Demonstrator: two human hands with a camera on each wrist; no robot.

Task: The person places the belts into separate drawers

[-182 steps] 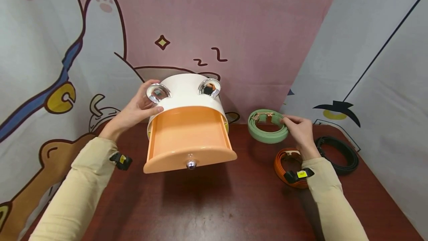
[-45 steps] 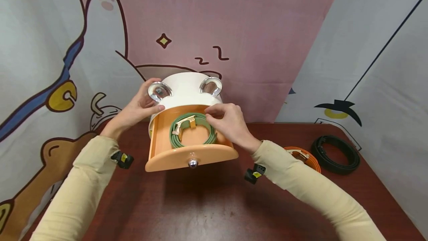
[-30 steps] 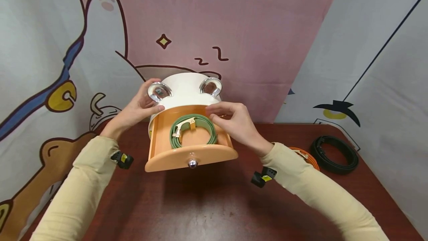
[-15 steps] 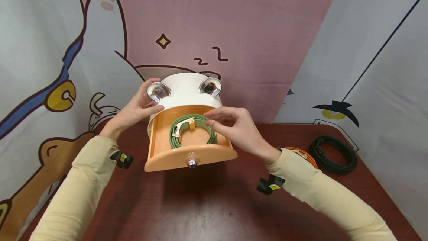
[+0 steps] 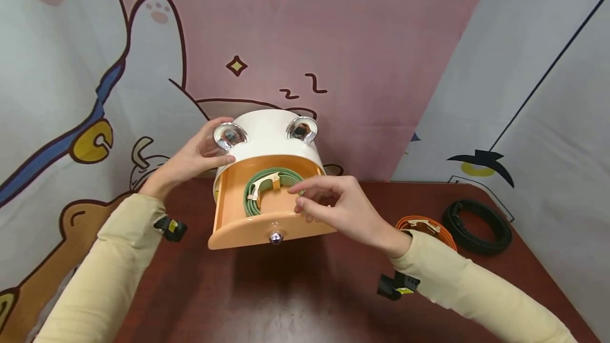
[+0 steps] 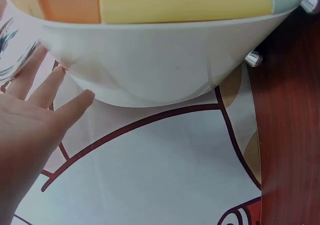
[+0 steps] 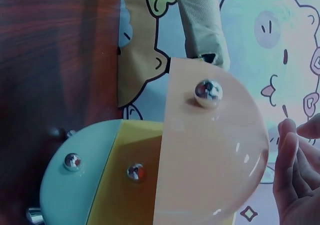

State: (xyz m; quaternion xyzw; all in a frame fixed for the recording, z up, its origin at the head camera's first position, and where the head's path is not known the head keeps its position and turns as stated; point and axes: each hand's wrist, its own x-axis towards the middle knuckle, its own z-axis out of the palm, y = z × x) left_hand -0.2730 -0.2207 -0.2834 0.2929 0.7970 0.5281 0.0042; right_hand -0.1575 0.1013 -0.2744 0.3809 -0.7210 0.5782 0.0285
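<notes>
A rounded white box (image 5: 267,134) with two chrome eye-like rounds has its peach drawer (image 5: 248,234) pulled out in the head view. Inside the drawer lies a coiled green belt (image 5: 261,175) with a gold buckle. My left hand (image 5: 188,163) rests on the box's upper left side, thumb on the front edge; in the left wrist view its fingers (image 6: 75,107) look straight against the white shell. Over the right end of the drawer front hangs my right hand (image 5: 345,205), fingers loosely bent and holding nothing. It hides the belt's right part.
To the right on the dark red table (image 5: 357,300) lie a coiled orange belt (image 5: 448,237), partly behind the right sleeve, and a coiled black belt (image 5: 483,246). Yellow (image 7: 127,150) and mint (image 7: 85,145) drawers with chrome knobs are pushed in below. A printed cloth (image 5: 371,68) hangs behind.
The green belt went from the right hand at the table's right side into the drawer. Since then the right hand has let go and drawn back toward me; the left hand stayed put.
</notes>
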